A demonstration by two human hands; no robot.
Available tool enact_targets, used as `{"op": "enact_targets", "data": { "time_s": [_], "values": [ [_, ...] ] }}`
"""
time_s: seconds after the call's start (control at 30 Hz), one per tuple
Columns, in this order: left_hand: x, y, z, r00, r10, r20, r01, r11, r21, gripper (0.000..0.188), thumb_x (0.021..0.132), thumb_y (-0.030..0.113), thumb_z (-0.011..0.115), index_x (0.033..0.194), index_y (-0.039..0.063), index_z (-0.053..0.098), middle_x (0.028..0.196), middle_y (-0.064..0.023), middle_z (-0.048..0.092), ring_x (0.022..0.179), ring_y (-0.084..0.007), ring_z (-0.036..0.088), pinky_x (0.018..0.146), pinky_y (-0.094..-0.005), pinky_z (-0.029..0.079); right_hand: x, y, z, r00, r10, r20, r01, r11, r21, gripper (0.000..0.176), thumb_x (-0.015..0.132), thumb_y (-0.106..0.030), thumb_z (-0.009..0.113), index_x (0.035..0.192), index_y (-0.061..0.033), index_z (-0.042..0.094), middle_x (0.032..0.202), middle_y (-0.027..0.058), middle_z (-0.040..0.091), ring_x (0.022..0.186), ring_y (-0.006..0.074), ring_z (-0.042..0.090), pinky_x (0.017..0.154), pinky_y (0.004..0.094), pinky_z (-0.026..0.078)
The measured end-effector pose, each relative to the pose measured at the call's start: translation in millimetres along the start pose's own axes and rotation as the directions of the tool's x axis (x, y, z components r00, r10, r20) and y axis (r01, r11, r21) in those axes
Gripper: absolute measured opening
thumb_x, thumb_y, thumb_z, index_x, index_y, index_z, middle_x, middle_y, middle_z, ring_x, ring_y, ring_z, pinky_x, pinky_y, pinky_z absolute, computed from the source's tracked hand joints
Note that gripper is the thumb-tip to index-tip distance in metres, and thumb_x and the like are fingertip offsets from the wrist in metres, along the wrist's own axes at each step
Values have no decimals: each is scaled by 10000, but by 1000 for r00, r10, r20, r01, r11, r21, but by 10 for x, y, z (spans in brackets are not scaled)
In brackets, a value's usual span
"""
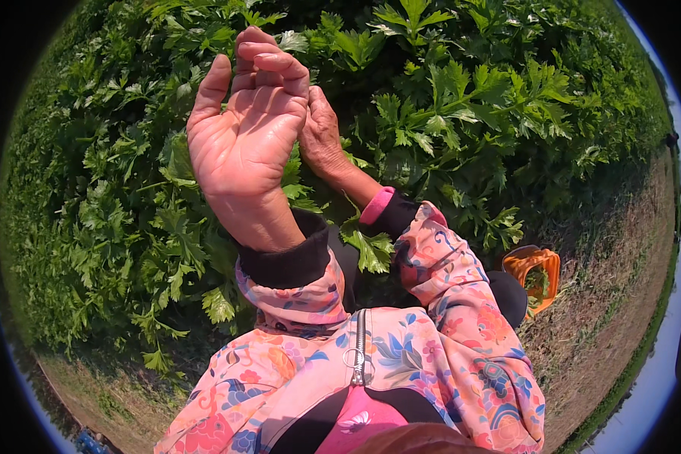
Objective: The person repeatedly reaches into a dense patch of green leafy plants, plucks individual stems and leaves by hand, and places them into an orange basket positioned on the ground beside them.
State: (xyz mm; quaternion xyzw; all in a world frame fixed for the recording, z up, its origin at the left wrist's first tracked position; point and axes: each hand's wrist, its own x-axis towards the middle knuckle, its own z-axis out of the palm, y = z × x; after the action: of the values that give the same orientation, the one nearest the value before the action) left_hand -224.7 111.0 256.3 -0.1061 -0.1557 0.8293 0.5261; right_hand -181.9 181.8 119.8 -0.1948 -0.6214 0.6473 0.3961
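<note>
My left hand [249, 125] is raised over the plants, palm turned up towards the camera, thumb apart and fingers loosely curved, with nothing in it. Just behind and to its right is my right hand [322, 133]; its fingers are partly hidden behind the left hand, so whether they hold anything cannot be told. Dense leafy green plants that look like celery [442, 113] surround both hands. One leaf [371, 247] hangs between my two forearms, near the dark cuffs of the floral jacket sleeves.
An orange container [551, 278] with green leaves inside stands on dry ground at the right, beside my dark-clad knee [508, 298]. Bare soil with dry plant litter [607, 284] borders the crop. A blue object [91, 442] lies far off at the lower left.
</note>
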Motion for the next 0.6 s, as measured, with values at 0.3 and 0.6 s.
{"op": "enact_targets", "data": {
  "time_s": [0.3,0.6],
  "values": [
    [17,-7,58,995,85,-58,-86,996,-1,231,776,-45,496,1003,-6,471,911,-89,501,738,-177,489,701,-324,422,359,921,-732,679,685,-264,-672,724,152,176,854,-220,484,822,-51,522,737,85,561,629,189,561,545,341,428],
    [10,100,78,997,81,-10,-81,996,-43,214,806,-14,521,1020,-13,525,869,-64,534,739,-176,513,705,-326,433,402,1391,-1112,762,648,5,-566,670,-480,157,829,-200,503,839,-48,540,765,100,573,659,207,570,575,351,435]
  ]
}}
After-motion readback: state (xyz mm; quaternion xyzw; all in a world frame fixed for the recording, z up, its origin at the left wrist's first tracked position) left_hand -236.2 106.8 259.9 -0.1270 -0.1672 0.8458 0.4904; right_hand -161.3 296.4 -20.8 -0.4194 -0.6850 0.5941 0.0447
